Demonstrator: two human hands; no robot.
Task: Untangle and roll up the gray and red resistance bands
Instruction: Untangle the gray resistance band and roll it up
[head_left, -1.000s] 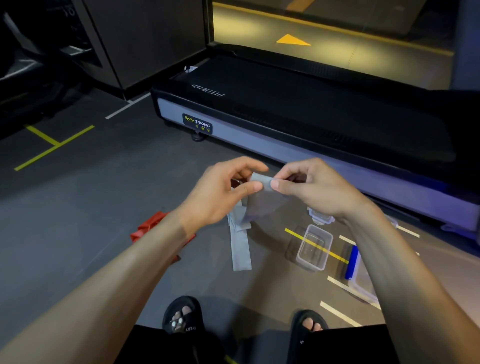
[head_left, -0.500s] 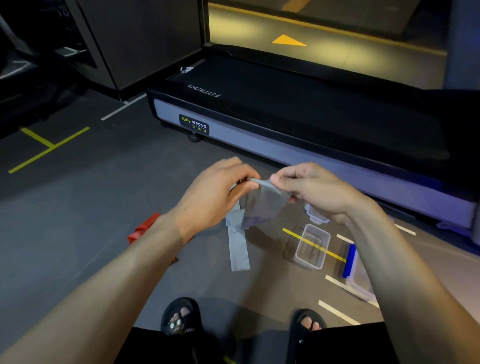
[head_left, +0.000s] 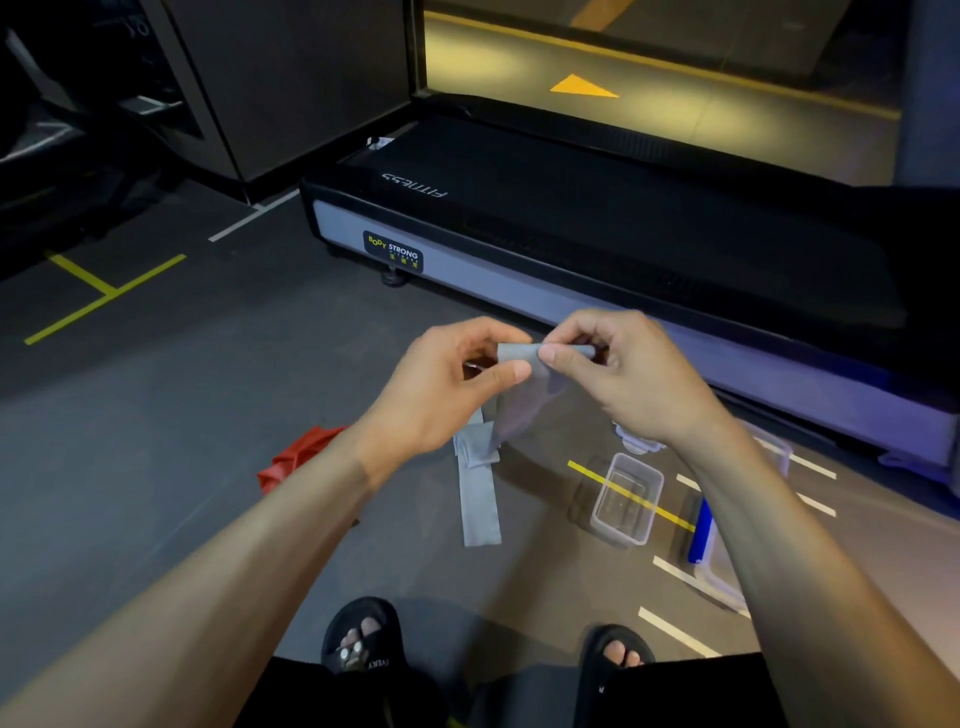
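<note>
Left hand (head_left: 441, 384) and right hand (head_left: 618, 374) pinch flat gray rubber resistance band (head_left: 480, 499) top edge before treadmill (head_left: 571, 249); band hangs vertical.

I see my left hand (head_left: 441, 387) and right hand (head_left: 618, 371) have drawn the gray band (head_left: 514, 395) top edge flat again, its end now folded into a narrow strip.

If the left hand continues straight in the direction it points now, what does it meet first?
Probably the right hand: the left hand points rightwards along the gray band that both pinch, fingertips nearly touching. Depth is uncertain.
</note>
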